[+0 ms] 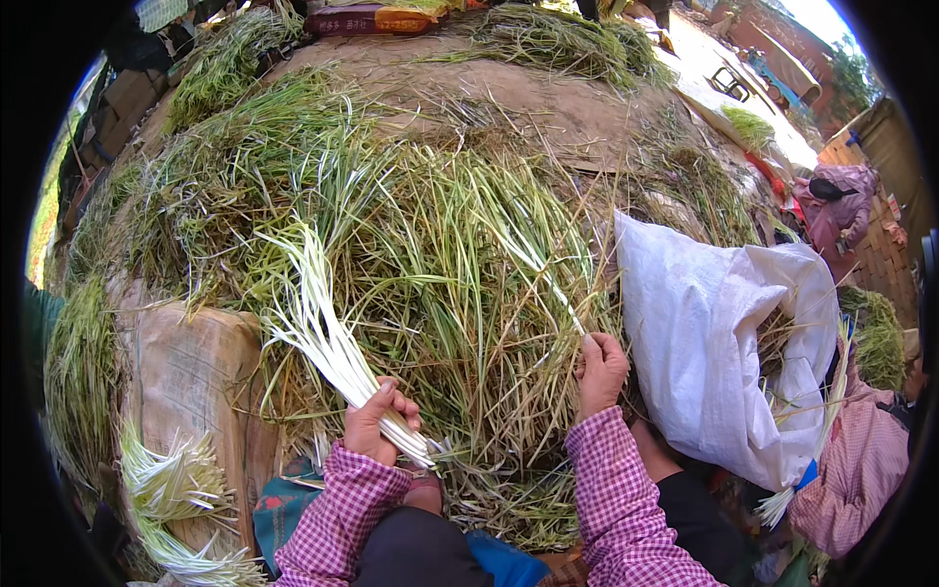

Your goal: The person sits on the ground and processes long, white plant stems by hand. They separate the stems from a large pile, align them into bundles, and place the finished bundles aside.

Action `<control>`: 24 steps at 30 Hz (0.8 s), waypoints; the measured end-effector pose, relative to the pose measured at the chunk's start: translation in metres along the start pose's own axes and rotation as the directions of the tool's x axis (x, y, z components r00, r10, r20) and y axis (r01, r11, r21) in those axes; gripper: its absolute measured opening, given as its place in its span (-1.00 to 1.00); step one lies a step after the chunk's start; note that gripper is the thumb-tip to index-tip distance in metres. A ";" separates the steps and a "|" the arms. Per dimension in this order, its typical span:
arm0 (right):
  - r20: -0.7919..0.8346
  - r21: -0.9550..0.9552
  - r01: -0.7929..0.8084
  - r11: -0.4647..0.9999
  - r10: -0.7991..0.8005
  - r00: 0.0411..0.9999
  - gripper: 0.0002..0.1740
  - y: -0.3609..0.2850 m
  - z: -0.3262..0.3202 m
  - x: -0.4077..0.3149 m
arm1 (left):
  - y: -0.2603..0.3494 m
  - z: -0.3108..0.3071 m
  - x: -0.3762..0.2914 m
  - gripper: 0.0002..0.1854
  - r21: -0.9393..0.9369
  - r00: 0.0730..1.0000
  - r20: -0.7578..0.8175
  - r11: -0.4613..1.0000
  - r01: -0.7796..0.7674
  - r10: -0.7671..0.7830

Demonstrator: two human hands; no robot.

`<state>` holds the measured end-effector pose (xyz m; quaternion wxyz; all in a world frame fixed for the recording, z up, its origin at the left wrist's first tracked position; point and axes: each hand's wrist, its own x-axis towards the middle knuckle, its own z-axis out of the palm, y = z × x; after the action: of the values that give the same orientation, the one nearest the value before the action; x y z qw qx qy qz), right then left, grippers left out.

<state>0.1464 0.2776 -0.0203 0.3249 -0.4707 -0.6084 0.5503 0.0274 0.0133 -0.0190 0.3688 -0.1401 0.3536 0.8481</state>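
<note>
My left hand (381, 424) is closed around a bunch of long white stalks with pale yellow-green leaf tips (323, 330), fanned out toward the upper left. On the right, my right hand (603, 370) pinches the lower end of a thin white stalk (561, 297) between thumb and fingers; its green leaves lie over the heap. Between and beyond both hands spreads a large heap of green leafy stalks and dry brown straw (455, 279). Trimmed-looking bundles of white stalks (172, 477) rest at the lower left, beside a brown woven sack (191, 367).
A white woven sack (682, 330) with dry stalks inside stands close to my right hand. Beyond it at the right are people in pink clothing (843, 205), one holding white stalks near the sack. More green heaps (565, 44) lie at the back.
</note>
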 end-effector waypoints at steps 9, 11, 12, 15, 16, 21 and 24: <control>0.353 0.090 -0.358 0.929 0.306 0.884 -0.79 0.002 0.010 -0.038 | -0.002 0.004 0.001 -0.84 -0.004 0.999 -0.016 0.999 0.044 -0.044; 0.368 0.014 -0.398 0.917 0.365 0.855 -0.82 0.007 0.016 -0.045 | -0.001 0.005 0.002 -0.83 0.022 0.999 0.000 0.999 0.037 -0.037; 0.380 0.063 -0.432 0.900 0.379 0.844 -0.83 0.010 0.018 -0.050 | -0.001 0.005 0.002 -0.83 0.041 0.999 0.007 0.998 0.037 -0.037; 0.441 0.161 -0.520 0.838 0.411 0.798 -0.87 0.019 0.023 -0.061 | -0.002 0.006 0.002 -0.81 0.080 0.998 0.008 0.995 0.065 -0.066; 0.454 0.176 -0.556 0.813 0.434 0.778 -0.88 0.021 0.025 -0.064 | -0.002 0.007 0.003 -0.81 0.104 0.997 -0.011 0.992 0.077 -0.076; 0.565 0.169 -0.584 0.794 0.408 0.717 -0.94 0.029 0.031 -0.079 | -0.013 0.021 0.016 -0.72 0.280 0.990 -0.028 0.950 0.139 -0.137; 0.630 0.120 -0.589 0.799 0.397 0.667 -0.92 0.030 0.031 -0.086 | -0.023 0.032 0.033 -0.68 0.378 0.987 -0.051 0.912 0.162 -0.154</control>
<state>0.1538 0.1847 -0.0445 0.0323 -0.3724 -0.4288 0.8225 0.0226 0.0640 -0.0244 0.4527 -0.1025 0.5028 0.7292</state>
